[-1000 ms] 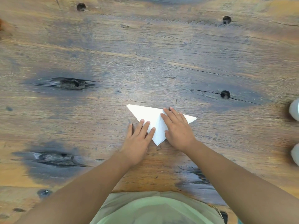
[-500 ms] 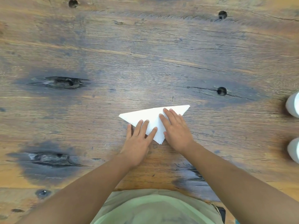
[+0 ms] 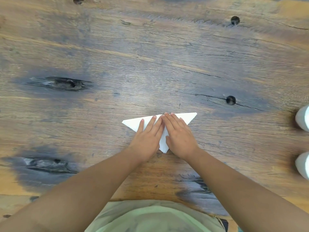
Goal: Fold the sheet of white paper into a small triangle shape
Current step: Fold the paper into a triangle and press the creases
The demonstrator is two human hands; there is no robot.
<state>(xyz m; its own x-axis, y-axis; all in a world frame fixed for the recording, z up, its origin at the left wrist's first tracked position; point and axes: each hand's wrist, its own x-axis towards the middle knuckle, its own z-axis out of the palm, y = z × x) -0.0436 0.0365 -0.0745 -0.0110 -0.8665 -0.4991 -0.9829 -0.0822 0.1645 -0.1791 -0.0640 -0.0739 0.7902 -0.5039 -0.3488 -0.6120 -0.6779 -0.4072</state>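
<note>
The white paper (image 3: 132, 123) lies on the wooden table (image 3: 150, 72) as a flat folded triangle. Its long edge faces away from me and its point faces my body. My left hand (image 3: 148, 138) rests flat on the left half, fingers stretched out and pressing down. My right hand (image 3: 178, 136) lies flat on the right half in the same way. The fingertips of both hands meet near the middle of the long edge. Only the paper's two side tips and its near point show; the hands cover the middle.
Two white rounded objects (image 3: 303, 118) (image 3: 303, 164) sit at the right edge of the view, cut off by the frame. The tabletop has dark knots and small holes (image 3: 231, 99). My green shirt (image 3: 150, 218) fills the bottom edge.
The triangle has turned so that its long edge lies nearly level. Both hands slid further onto it, and the fingertips now meet at the far edge.
</note>
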